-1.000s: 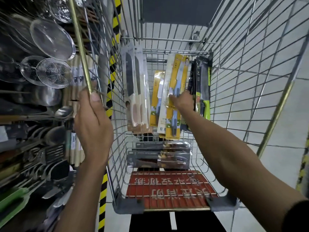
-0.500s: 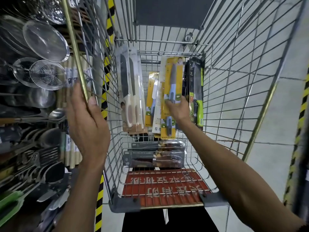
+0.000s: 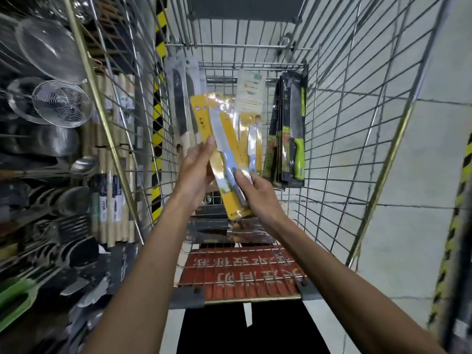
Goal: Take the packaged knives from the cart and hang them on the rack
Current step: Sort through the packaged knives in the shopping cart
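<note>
Centre of frame: yellow knife pack [image 3: 226, 159] was held up over the cart [image 3: 357, 154], tilted, top toward upper left, blade up, handle down. Right hand [image 3: 258, 198] pinched its lower end, thumb pressed on the front by the handle, fingers behind the pack & hidden. Left hand [image 3: 195, 175] lay along the pack's left edge, fingers straight, tips touching the card near the blade, not curled round it.

Behind, at the cart's far end, more packs stood upright:
- white-handled knives [image 3: 182, 111], upper centre-left
- 2nd yellow pack [image 3: 255, 139], middle
- green-handled knives [image 3: 296, 139], right of centre

Flat packs [image 3: 222, 229] lay on the cart floor just below the hands, too blurred to read. Red panel [image 3: 240, 274] w/ white characters sat at lower centre, at the cart's near end.

Rack [image 3: 30, 159] filled the left side of frame: strainers [image 3: 63, 106] upper left, spoons [image 3: 81, 163] mid-left, wooden-handled items [image 3: 115, 200] just beside the cart wall. Yellow-black striped post [image 3: 158, 103] showed thru the wire, upper centre-left.
</note>
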